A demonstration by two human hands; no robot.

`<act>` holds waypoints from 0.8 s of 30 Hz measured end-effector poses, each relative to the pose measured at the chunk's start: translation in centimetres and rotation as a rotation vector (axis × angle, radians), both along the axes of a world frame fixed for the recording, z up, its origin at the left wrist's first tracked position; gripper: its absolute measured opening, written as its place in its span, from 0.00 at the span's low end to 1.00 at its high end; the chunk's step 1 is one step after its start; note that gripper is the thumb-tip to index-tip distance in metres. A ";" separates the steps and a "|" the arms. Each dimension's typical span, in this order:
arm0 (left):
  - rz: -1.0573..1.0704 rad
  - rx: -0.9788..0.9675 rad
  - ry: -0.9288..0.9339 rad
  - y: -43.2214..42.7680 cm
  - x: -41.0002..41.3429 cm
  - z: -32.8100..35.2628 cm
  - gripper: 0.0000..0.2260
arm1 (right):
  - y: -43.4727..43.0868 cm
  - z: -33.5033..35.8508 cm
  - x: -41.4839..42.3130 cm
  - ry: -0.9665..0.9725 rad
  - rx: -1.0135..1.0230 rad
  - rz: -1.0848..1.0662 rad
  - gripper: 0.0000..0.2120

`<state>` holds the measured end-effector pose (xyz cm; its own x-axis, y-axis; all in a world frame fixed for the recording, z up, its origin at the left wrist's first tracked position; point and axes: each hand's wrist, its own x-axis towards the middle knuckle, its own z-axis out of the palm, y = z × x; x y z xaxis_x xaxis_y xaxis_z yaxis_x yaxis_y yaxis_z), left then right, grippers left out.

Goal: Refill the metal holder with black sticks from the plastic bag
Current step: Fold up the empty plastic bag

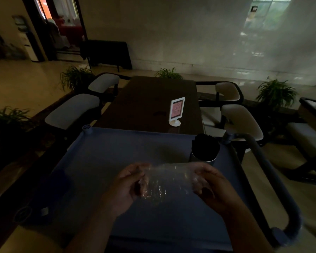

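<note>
A clear plastic bag is stretched between my two hands above the blue cart top. My left hand grips its left end and my right hand grips its right end. The bag looks crumpled and see-through; I cannot make out sticks inside it in the dim light. The metal holder stands upright at the cart's far right corner, just beyond my right hand, packed with black sticks that rise above its rim.
The cart has a thick handle bar along its right side. Past the cart is a dark table with a white framed sign, padded chairs on both sides, and potted plants around.
</note>
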<state>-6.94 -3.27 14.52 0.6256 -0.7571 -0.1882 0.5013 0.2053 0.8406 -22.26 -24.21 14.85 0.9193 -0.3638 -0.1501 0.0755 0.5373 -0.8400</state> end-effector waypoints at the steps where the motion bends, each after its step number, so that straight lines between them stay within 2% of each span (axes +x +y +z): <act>1: 0.022 0.002 -0.001 -0.2 -0.1 0.2 0.09 | 0.1 0.1 0.1 -0.017 0.041 -0.006 0.11; 3: 0.065 0.035 -0.013 -0.3 -0.1 0.6 0.09 | 0.2 0.2 0.3 -0.018 0.098 -0.019 0.11; 5: 0.088 0.077 -0.037 -0.2 0.1 0.5 0.13 | 0.2 0.3 0.6 0.056 0.097 -0.017 0.13; 8: 0.054 0.220 -0.182 0.3 0.0 0.8 0.17 | 0.2 0.1 0.7 0.195 -0.049 -0.058 0.17; 9: 0.035 0.275 -0.263 0.4 0.0 0.8 0.15 | 0.4 0.0 0.7 0.197 -0.118 -0.061 0.15; 11: 0.005 0.351 -0.431 0.5 -0.1 0.6 0.09 | 0.6 -0.3 0.7 0.165 -0.244 -0.042 0.04; 12: 0.002 0.372 -0.488 0.6 -0.1 0.4 0.07 | 0.7 -0.6 0.7 0.152 -0.294 -0.030 0.04; 15: 0.050 0.368 -0.548 0.6 -0.1 -0.2 0.07 | 0.8 -1.2 0.8 0.180 -0.378 -0.063 0.11; 19: 0.100 0.325 -0.532 0.9 0.0 -0.8 0.11 | 1.2 -1.8 1.2 0.193 -0.433 -0.116 0.21; 22: 0.072 0.350 -0.511 1.2 -0.2 -1.4 0.21 | 1.5 -2.2 1.6 0.211 -0.524 -0.158 0.23; 24: 0.020 0.444 -0.630 1.5 0.0 -1.8 0.21 | 1.9 -2.4 1.8 0.236 -0.655 -0.164 0.21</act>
